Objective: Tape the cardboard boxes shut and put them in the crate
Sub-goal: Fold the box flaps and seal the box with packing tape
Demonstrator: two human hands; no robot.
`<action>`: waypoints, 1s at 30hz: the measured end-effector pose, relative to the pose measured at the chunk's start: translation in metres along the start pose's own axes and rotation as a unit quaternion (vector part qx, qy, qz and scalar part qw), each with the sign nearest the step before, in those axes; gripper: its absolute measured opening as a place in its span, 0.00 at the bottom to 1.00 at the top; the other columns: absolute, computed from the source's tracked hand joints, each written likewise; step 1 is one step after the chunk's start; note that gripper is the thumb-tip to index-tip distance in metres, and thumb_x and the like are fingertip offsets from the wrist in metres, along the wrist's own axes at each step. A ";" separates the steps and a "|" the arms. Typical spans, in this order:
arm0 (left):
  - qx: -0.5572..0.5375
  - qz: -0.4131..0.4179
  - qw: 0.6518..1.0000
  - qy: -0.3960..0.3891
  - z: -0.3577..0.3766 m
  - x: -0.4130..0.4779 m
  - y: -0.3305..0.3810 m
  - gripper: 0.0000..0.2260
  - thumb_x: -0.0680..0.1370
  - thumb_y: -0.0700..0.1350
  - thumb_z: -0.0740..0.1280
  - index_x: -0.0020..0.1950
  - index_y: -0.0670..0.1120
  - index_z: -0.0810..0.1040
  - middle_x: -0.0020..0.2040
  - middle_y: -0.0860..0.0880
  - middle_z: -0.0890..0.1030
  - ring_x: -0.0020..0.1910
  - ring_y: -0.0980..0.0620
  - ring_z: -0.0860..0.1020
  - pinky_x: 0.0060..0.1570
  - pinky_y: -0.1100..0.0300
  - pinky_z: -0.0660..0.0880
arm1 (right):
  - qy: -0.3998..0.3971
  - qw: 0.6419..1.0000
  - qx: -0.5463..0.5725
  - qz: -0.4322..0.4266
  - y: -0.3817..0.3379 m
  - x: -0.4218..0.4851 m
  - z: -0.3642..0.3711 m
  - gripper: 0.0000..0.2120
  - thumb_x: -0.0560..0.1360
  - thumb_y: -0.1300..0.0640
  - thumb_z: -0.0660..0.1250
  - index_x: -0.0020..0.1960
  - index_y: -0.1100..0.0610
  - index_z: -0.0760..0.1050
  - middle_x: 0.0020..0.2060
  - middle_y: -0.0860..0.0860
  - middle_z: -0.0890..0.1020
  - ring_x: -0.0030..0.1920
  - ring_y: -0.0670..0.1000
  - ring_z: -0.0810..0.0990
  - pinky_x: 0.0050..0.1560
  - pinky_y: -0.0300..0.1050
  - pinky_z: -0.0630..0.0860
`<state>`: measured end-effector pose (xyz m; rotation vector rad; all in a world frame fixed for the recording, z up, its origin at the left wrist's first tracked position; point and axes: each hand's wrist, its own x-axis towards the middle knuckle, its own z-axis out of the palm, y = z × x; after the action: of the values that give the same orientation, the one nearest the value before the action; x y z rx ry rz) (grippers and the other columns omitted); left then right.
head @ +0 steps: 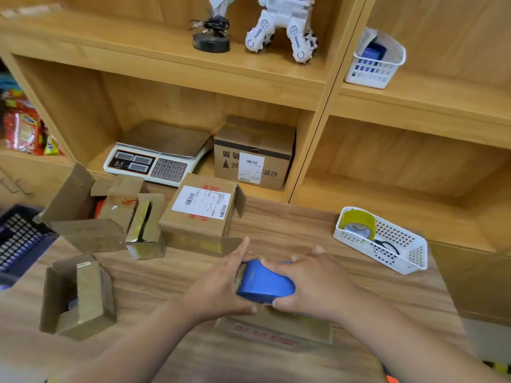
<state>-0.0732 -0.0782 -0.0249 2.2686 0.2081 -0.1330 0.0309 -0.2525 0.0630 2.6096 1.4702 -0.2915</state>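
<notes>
Blue rectangular packet (265, 284) is gripped at both ends, left hand (221, 283) and right hand (313, 283) curled round it, probably to seat it inside the open brown cardboard box (279, 328) directly beneath on the wooden table (290, 230); the dark slatted crate (19, 239) waits far left.

Even warm light, soft blur throughout, wide-angle bending at edges.

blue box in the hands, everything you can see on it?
The blue box is glossy card or plastic, with rounded edges and faint print on top. Closed and roughly level, it is gripped at its ends by the left hand and right hand, above a cardboard box with red print; contact between them is hidden.
</notes>
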 end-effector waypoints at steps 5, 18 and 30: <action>0.022 0.000 1.000 -0.005 0.015 -0.001 -0.007 0.58 0.57 0.67 0.72 0.66 0.68 0.26 0.63 0.78 0.54 0.67 0.70 0.57 0.64 0.73 0.57 | -0.022 1.000 -0.017 0.000 -0.008 0.008 0.008 0.35 0.69 0.33 0.60 0.73 0.35 0.54 0.57 0.51 0.76 0.56 0.54 0.72 0.59 0.49 0.58; 0.010 -0.014 1.000 0.003 0.026 0.003 -0.014 0.56 0.61 0.62 0.76 0.69 0.66 0.33 0.66 0.64 0.58 0.66 0.67 0.57 0.64 0.74 0.52 | -0.069 0.997 0.016 -0.016 0.010 -0.001 -0.003 0.36 0.68 0.30 0.60 0.73 0.31 0.50 0.52 0.49 0.75 0.42 0.51 0.61 0.43 0.46 0.53; 0.057 0.024 0.998 0.006 0.025 0.006 -0.006 0.55 0.62 0.60 0.76 0.77 0.53 0.42 0.69 0.68 0.58 0.70 0.68 0.54 0.68 0.73 0.49 | -0.075 0.996 0.047 -0.012 0.085 -0.055 0.000 0.35 0.65 0.28 0.60 0.63 0.18 0.41 0.39 0.36 0.65 0.44 0.48 0.61 0.37 0.34 0.56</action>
<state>-0.0696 -0.0929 -0.0465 2.3869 0.1561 -0.1096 0.0753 -0.3421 0.0777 2.5778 1.4721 -0.5593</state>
